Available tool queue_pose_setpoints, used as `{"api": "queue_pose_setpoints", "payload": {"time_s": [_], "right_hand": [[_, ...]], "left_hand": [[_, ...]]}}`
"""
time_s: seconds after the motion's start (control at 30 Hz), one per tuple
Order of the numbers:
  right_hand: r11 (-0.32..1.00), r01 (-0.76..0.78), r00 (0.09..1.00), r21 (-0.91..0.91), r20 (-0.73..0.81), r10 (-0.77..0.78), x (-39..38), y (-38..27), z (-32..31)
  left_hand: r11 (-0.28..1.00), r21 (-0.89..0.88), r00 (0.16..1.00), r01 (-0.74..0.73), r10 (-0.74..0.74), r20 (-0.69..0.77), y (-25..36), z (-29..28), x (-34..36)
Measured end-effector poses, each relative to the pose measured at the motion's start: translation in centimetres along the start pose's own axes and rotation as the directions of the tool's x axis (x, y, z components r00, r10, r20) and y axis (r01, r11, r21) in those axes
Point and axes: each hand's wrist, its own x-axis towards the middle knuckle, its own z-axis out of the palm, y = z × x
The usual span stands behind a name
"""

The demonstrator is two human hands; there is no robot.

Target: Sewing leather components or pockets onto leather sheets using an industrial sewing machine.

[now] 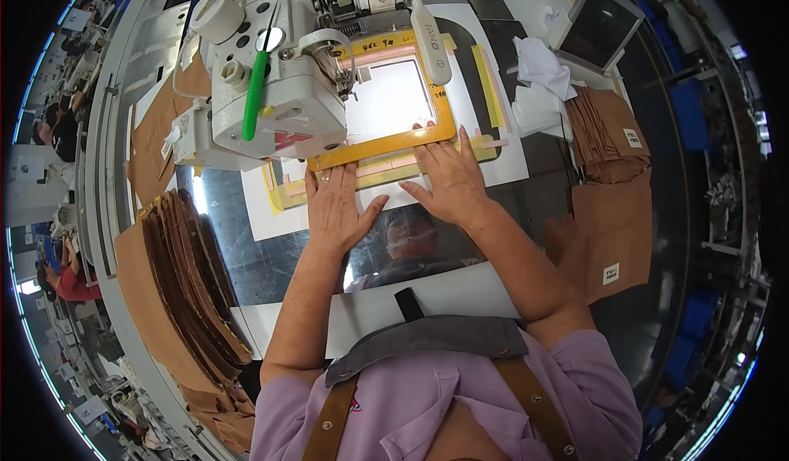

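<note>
Both my hands lie on the near side of a yellow frame (380, 148) beneath the head of a white sewing machine (271, 91). My left hand (334, 206) is flat, fingers stretched forward, their tips at the frame's near left edge. Spread out at the near right corner is my right hand (450, 175), with some fingertips resting over the frame's edge. Inside the frame shows a bright white area. Under it lies a larger white sheet (275, 224) with yellow and pink strips along its borders. Neither hand grasps anything.
A stack of brown fabric pieces (177, 280) hangs at the left. More brown pieces (612, 231) with small white labels lie at the right, near crumpled white cloth (542, 91) and a dark-screened panel (600, 24). A green-handled tool (256, 95) rests on the machine head.
</note>
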Motion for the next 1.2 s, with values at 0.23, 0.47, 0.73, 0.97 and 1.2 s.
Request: {"api": "queue_pose_setpoints", "payload": {"time_s": [0.23, 0.47, 0.73, 0.97, 1.2], "right_hand": [[1.0, 0.009, 0.994, -0.026, -0.107, -0.012, 0.1, 0.2, 0.8], [1.0, -0.001, 0.996, 0.018, -0.088, 0.003, 0.7, -0.8, -0.1], [0.991, -0.042, 0.986, -0.128, -0.166, 0.02, -0.4, -0.1, 1.6], [0.987, -0.083, 0.986, -0.137, -0.157, 0.061, -0.3, -0.6, 1.8], [0.98, -0.133, 0.988, -0.146, -0.101, 0.119, -0.3, -0.5, 1.2]], "left_hand": [[1.0, 0.018, 0.979, -0.025, 0.028, -0.203, 0.2, 0.5, 0.2], [0.989, -0.133, 0.991, 0.07, -0.084, -0.105, 0.0, -0.8, -0.3], [0.987, -0.13, 0.978, 0.1, -0.121, -0.171, 0.1, 0.4, -1.1], [0.958, 0.03, 0.946, 0.284, -0.275, -0.171, -1.8, -0.6, -3.6], [0.894, 0.009, 0.834, 0.448, -0.415, -0.363, -9.9, -7.4, -17.2]]}}
